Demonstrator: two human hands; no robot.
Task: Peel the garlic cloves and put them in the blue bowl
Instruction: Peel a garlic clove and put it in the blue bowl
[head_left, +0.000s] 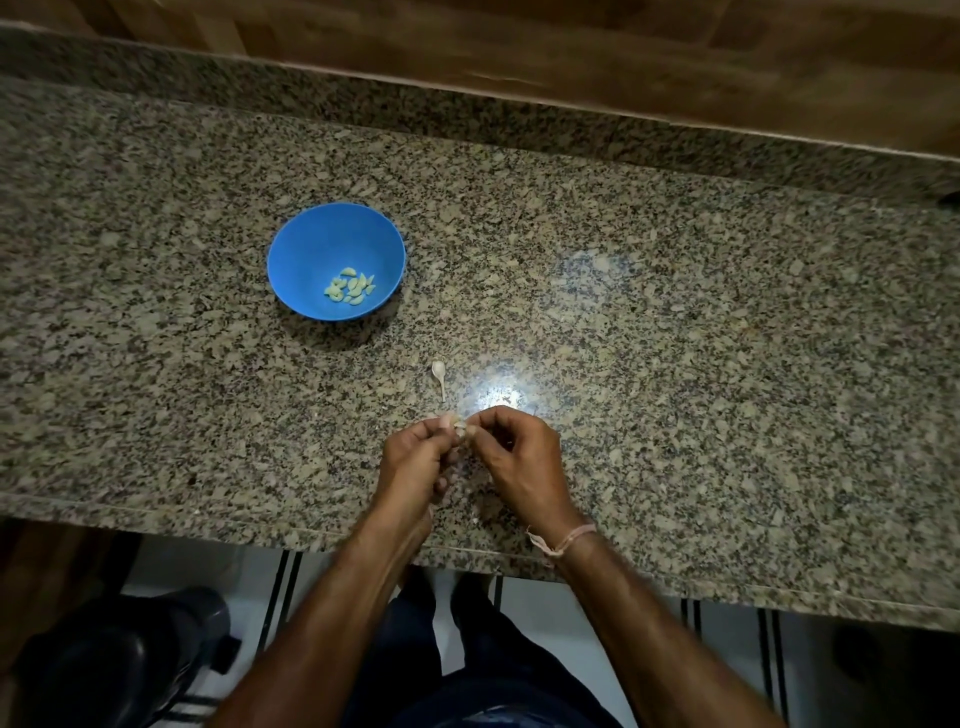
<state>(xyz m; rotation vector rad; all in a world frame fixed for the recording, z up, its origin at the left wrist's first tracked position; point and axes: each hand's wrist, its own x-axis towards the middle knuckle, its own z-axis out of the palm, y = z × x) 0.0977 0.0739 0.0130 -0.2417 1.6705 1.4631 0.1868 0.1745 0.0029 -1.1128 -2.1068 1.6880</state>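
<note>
Granite counter (675, 312) — I see left hand (415, 457) and right hand (519, 457) both pinching one garlic clove (459, 425); peeled cloves (350, 286) in blue bowl (311, 244).

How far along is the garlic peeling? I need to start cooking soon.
Done: a small heap of peeled cloves lies in the blue bowl. In hand: the left hand and right hand pinch one clove between them, mid-peel. Left: one unpeeled clove waits on the counter; no others show.
</note>
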